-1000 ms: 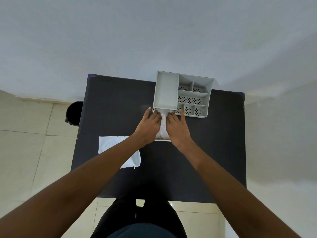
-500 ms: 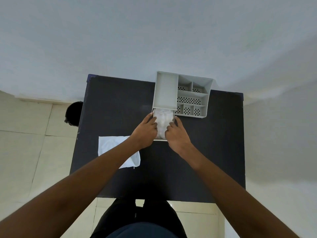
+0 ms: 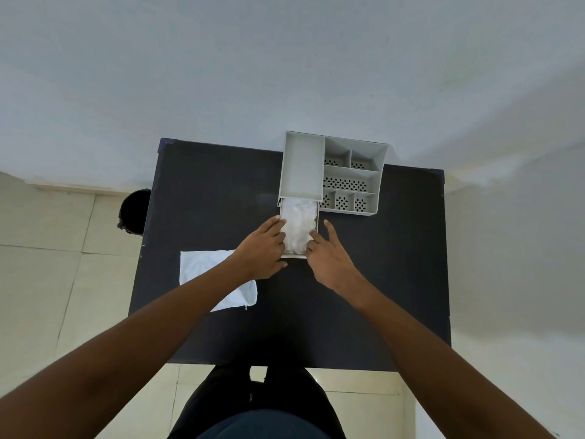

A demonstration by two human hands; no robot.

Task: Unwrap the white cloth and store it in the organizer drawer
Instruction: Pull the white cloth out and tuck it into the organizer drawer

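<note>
A grey organizer (image 3: 351,172) stands at the far edge of the black table (image 3: 364,296). Its drawer (image 3: 316,231) is pulled out toward me, and a crumpled white cloth (image 3: 299,224) fills it. My left hand (image 3: 262,247) rests on the drawer's left side, fingertips touching the cloth's edge. My right hand (image 3: 329,258) is at the drawer's right front corner with fingers spread, fingertips against the cloth. Neither hand grips anything that I can see.
A flat white wrapper or sheet (image 3: 202,267) lies on the table's left part, partly under my left forearm. A dark round object (image 3: 134,210) stands on the tiled floor left of the table. A pale wall rises behind the organizer.
Both hands have drawn back toward me and apart, uncovering the cloth in the drawer. The right hand's fingers have spread.
</note>
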